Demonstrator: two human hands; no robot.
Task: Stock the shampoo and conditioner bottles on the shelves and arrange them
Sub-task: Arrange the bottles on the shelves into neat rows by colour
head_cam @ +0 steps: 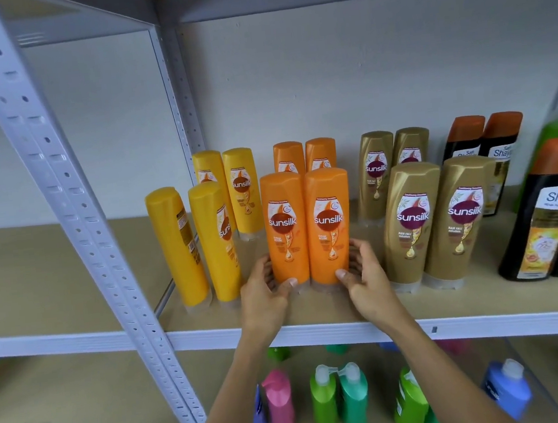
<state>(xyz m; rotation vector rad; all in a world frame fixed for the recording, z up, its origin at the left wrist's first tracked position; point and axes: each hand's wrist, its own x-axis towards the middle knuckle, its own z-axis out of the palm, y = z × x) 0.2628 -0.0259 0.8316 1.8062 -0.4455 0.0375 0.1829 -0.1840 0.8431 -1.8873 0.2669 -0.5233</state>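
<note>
At the bottom of the frame, pump bottles (339, 401) in pink, green and teal stand on the lower shelf (118, 400), somewhat blurred. Above, in the centre, the left hand (265, 288) curls round the base of the left orange bottle (284, 228) while the right hand (363, 274) curls round the right orange bottle (329, 226); the two bottles touch, near the front edge of the middle shelf (317, 331). Yellow bottles (215, 242) stand to their left, gold bottles (440, 218) to their right, dark bottles (540, 218) at the right edge. Behind, probably two more orange bottles (304, 155) stand by the wall
</note>
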